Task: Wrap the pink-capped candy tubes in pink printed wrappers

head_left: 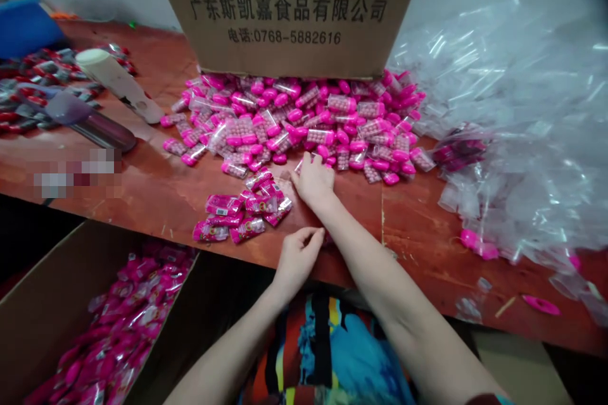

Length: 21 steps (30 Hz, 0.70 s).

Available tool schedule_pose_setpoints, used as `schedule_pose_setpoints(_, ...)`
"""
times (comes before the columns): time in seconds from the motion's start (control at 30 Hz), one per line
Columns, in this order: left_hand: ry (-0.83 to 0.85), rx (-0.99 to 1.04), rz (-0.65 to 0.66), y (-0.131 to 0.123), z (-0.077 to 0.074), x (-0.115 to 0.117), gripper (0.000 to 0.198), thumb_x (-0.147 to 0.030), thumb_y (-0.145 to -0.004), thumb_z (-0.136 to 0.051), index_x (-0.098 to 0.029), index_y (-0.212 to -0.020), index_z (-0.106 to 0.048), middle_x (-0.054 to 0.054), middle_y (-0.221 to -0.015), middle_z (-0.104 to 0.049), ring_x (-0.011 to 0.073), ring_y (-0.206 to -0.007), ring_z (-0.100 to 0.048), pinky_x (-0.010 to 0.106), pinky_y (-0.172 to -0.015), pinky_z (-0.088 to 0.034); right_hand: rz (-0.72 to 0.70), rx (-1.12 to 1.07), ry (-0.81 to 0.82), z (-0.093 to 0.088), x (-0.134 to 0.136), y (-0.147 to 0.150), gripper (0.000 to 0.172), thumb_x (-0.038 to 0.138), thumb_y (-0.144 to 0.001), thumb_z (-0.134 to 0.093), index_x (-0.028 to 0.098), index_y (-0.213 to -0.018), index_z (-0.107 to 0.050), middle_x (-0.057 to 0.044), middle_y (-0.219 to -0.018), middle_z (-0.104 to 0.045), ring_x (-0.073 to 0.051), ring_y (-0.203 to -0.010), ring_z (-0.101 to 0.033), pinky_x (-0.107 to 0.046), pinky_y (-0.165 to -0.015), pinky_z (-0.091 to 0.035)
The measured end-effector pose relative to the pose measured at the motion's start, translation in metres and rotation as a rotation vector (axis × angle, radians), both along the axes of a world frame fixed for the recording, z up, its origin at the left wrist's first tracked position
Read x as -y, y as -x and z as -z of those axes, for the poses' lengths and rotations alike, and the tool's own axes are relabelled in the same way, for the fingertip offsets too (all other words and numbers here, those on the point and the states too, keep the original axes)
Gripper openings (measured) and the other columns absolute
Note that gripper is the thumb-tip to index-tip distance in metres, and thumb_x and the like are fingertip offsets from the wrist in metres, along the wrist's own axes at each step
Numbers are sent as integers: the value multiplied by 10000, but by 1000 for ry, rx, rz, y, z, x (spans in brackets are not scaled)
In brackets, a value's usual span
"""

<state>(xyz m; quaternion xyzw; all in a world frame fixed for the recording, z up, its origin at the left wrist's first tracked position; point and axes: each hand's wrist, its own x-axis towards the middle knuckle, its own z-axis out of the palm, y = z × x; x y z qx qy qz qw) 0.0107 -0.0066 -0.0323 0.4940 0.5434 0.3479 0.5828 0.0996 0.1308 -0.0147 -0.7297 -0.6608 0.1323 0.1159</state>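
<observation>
My right hand reaches forward to the near edge of a heap of pink-capped clear candy tubes on the red-brown table; its fingers curl onto the tubes there. My left hand rests at the table's near edge with fingers pinched together; what they hold is hidden. Just left of both hands lies a small pile of pink wrapped packets.
A big cardboard box stands behind the heap. Clear plastic bags are piled at the right. A carton below the table's left holds several pink packets. A white tool and red-grey items lie far left.
</observation>
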Motion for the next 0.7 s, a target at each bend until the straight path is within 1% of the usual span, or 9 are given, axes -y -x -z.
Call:
schedule_pose_setpoints(0.03,-104,-76,45,-1,0,2,248,-381,-904,-645,-194,-784,-754,74,-769,-726,172,-658,-621,265,-650,-467,-41,-36,0,2,1,-5,517,350,-952,-585,104,-1400,-505,-251,-1336,-585,-370,-1146,-646,-483,-979,-488)
schedule_pose_setpoints(0.1,-272,-214,115,-2,-1,4,184,-316,-914,-627,-227,-840,-771,75,-840,-729,209,-799,-650,297,-794,-480,-135,-143,-15,6,5,-19,537,207,-924,-548,119,-1446,-465,-226,-1385,-571,-350,-1207,-614,-471,-1014,-469)
schedule_pose_setpoints(0.2,-390,-389,197,-9,1,6,248,-327,-962,-552,-222,-936,-776,116,-960,-729,227,-839,-661,310,-805,-479,-178,-354,-82,13,14,-48,610,114,-840,-530,95,-1444,-450,-184,-1323,-625,-303,-1172,-616,-435,-1008,-473)
schedule_pose_setpoints(0.27,-428,-459,236,-16,4,5,291,-332,-983,-511,-212,-1049,-768,157,-1151,-720,242,-881,-684,319,-794,-485,-101,-508,-131,16,23,-67,486,157,-804,-554,112,-1288,-561,-129,-1133,-691,-269,-1010,-651,-405,-918,-509)
schedule_pose_setpoints(0.33,-461,-493,269,-25,9,3,313,-311,-985,-504,-214,-1159,-745,172,-1351,-656,251,-901,-701,331,-784,-494,33,-698,-152,16,36,-85,341,201,-777,-562,159,-1114,-596,-55,-891,-690,-222,-784,-644,-361,-745,-529)
schedule_pose_setpoints(0.4,-485,-527,310,-32,15,1,338,-262,-974,-510,-215,-1231,-723,163,-1459,-592,242,-849,-708,339,-750,-501,163,-908,-137,13,53,-100,276,233,-759,-568,205,-1032,-539,10,-734,-642,-174,-587,-587,-299,-549,-475)
schedule_pose_setpoints(0.47,-489,-557,351,-37,21,-1,360,-220,-965,-509,-216,-1258,-718,149,-1475,-584,223,-769,-700,339,-707,-499,241,-1078,-120,11,73,-112,276,264,-757,-590,241,-999,-460,44,-701,-632,-141,-479,-543,-253,-429,-391)
schedule_pose_setpoints(0.57,-476,-537,354,-38,25,-1,342,-205,-964,-515,-239,-1217,-743,114,-1435,-627,214,-763,-699,325,-704,-498,300,-1191,-148,13,106,-123,332,287,-757,-652,261,-979,-407,78,-695,-630,-105,-428,-516,-217,-380,-348)
schedule_pose_setpoints(0.7,-480,-479,293,-38,20,-1,298,-230,-962,-542,-257,-1151,-771,89,-1376,-675,232,-904,-722,304,-755,-514,394,-1301,-140,26,143,-121,366,317,-786,-711,247,-1052,-469,132,-607,-503,-67,-413,-407,-195,-390,-314)
